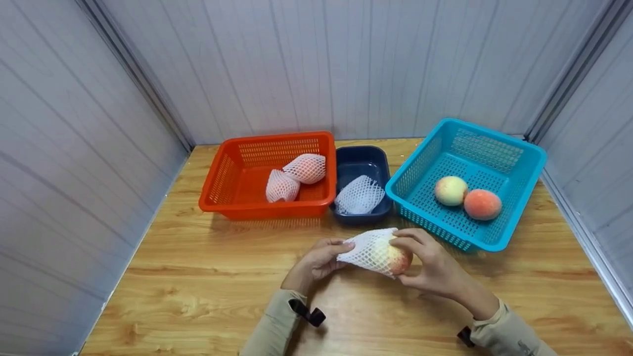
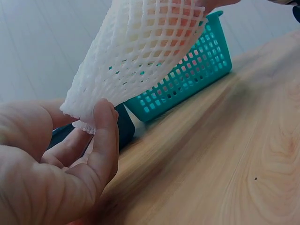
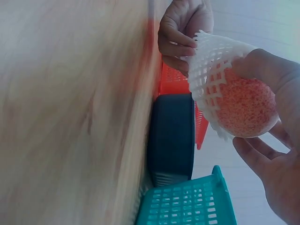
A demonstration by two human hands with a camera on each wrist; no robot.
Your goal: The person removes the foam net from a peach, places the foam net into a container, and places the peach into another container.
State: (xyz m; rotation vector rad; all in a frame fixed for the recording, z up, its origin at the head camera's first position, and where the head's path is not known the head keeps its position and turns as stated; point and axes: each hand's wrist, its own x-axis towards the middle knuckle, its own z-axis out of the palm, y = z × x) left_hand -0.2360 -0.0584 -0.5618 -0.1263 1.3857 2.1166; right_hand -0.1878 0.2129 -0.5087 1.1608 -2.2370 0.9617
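The peach (image 1: 401, 259), partly inside a white net (image 1: 368, 251), is held above the table (image 1: 207, 287); the net's long axis runs from 9 to about 3 o'clock, peach at 3. The left hand (image 1: 321, 259) pinches the net's narrow end; the right hand (image 1: 436, 264) curls its fingers round the peach. A blue tub (image 1: 361, 218) stands at 11 o'clock, an orange basket (image 1: 267, 211) at 10, a turquoise basket (image 1: 435, 229) at 2, near the right hand. Walls (image 1: 321, 69) edge the table at 9, 12 and 3; wood stretches at 6 between the sleeves (image 1: 277, 321).
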